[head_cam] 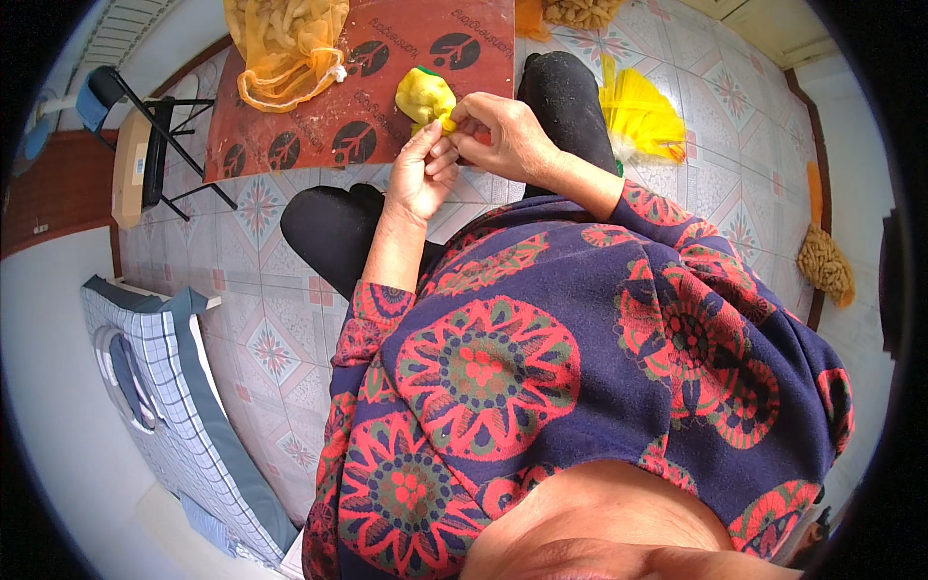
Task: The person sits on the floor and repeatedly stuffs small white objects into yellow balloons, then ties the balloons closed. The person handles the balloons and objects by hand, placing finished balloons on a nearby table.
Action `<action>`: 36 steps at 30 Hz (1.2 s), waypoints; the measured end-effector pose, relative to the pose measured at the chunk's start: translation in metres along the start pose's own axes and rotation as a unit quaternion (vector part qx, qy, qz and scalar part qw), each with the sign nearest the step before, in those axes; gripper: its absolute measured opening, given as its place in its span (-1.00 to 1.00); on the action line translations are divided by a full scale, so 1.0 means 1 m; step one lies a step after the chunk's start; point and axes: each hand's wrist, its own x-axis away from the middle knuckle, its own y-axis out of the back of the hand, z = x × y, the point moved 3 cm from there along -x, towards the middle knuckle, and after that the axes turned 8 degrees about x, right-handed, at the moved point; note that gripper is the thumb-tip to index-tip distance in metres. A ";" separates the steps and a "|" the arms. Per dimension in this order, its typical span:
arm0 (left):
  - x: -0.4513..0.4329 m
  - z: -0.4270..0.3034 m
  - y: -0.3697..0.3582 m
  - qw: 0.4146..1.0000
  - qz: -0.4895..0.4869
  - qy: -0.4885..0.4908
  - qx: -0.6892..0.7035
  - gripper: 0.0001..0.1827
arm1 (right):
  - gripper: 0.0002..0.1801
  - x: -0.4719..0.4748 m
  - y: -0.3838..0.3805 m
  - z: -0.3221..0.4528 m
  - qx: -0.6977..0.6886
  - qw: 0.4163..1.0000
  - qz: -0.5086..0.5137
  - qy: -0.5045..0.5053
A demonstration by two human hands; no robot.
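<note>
A small filled yellow mesh bag (424, 94) rests on the near part of a red printed board (304, 148), its gathered neck pointing towards me. My left hand (424, 170) pinches that neck between thumb and fingers from below. From the right, my right hand (504, 134) grips the twisted end with thumb and forefinger. The fingertips of both hands meet there and partly hide the neck. A bit of green shows at the bag's far side. What fills it cannot be made out clearly through the mesh.
An orange mesh bag (286, 54) of pale, lumpy pieces lies on the board's far left. Yellow mesh bags (641, 112) are heaped on the tiled floor beside my right knee. Further right is a filled brown net bag (826, 264). A folding chair (163, 138) stands left.
</note>
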 end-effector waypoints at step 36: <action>0.000 0.000 -0.006 0.990 -0.114 -0.037 -0.073 -0.82 | -0.85 0.010 0.012 0.033 0.039 0.986 0.053 0.153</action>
